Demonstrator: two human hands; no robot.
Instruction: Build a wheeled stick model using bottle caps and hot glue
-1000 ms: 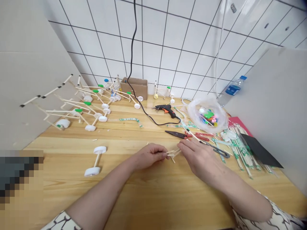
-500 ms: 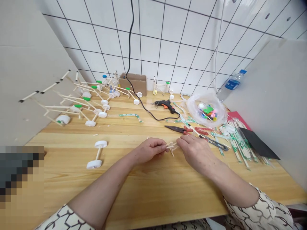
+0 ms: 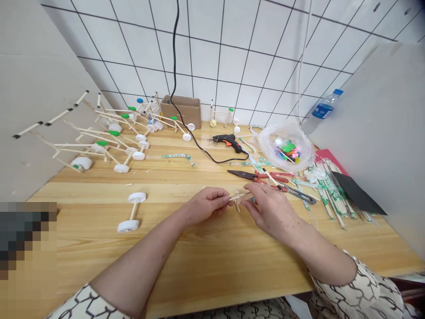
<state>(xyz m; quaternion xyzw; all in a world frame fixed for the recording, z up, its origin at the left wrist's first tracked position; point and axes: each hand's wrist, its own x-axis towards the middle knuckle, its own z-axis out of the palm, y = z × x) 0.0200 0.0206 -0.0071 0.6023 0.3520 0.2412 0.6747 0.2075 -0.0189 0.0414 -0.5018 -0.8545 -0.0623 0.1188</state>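
Note:
Between my hands is a small frame of pale wooden sticks, held just above the tabletop. My left hand pinches its left end between thumb and fingers. My right hand is at the frame's right side, thumb and fingers around the stick end, with a small bit of blue showing by the fingers. To the left, a wooden stick with two white wheels lies on the table. Beyond my right hand are red-handled pliers and a grey utility knife.
Several stick-built wheeled frames stand at the back left, near a cardboard box. A black glue gun trails its cord. At right are a plastic bag of coloured parts, wrapped sticks, black sheet and bottle.
My right hand's thumb has come away from its fingers a little, and blue now shows beside it. The view has shifted slightly. My left hand keeps its hold on the frame.

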